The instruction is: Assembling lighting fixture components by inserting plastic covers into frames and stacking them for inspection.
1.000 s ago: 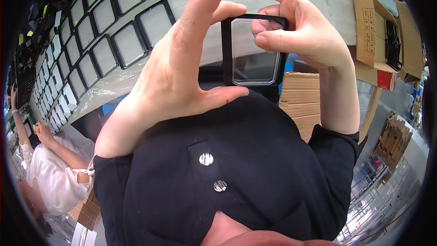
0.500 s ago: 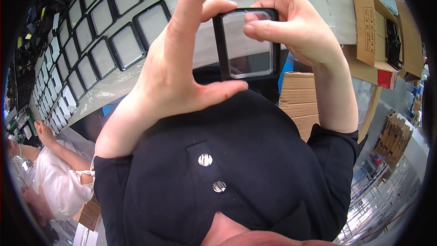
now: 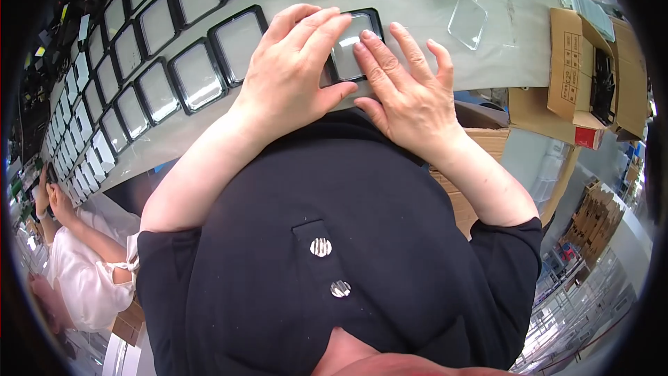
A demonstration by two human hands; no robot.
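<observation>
Black frame (image 3: pixel 342 57) now down on table (image 3: pixel 497 66), so table likely supports it; left hand (image 3: pixel 296 63) beside it, thumb apart; right hand (image 3: pixel 412 95) over it, fingers spread.

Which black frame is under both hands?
The frame left of the loose pane, with your left hand and right hand over it; no other has both.

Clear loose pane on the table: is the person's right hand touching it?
Apart. The head view shows a strip of table between the clear pane and the right hand.
</observation>
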